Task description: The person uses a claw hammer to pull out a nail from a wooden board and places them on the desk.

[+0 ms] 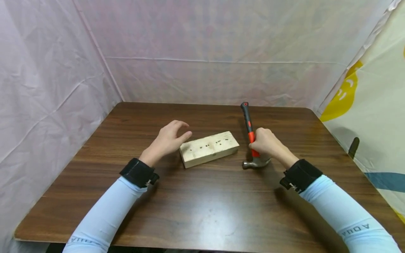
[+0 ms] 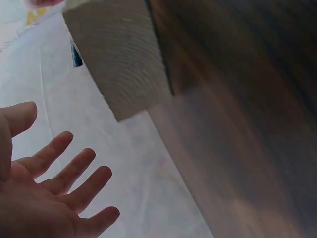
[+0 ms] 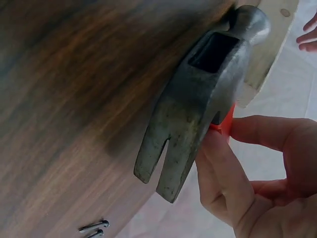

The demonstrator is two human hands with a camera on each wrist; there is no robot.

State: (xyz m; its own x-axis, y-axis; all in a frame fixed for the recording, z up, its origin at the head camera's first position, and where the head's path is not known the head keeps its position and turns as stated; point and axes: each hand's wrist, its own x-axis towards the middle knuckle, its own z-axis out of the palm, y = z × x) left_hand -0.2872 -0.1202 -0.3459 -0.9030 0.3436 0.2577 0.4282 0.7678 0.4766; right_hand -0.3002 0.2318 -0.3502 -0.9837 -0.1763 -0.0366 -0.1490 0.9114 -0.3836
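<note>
A claw hammer (image 1: 250, 135) with a red and black handle is in my right hand (image 1: 267, 143), gripped by the red part just below the head. In the right wrist view the steel head (image 3: 198, 99) shows its claw, and the thumb and fingers pinch the red neck. To its left a pale wooden block (image 1: 209, 149) with several small dark holes lies on the table. My left hand (image 1: 169, 138) is held at the block's left end, fingers spread and holding nothing. In the left wrist view a gap separates its fingers from the block's end grain (image 2: 121, 59).
Two nails (image 3: 94, 227) lie on the wooden table (image 1: 202, 203), seen in the right wrist view. White sheeting (image 1: 205, 45) hangs behind and to the left. A sheet with yellow shapes (image 1: 373, 123) hangs along the right side.
</note>
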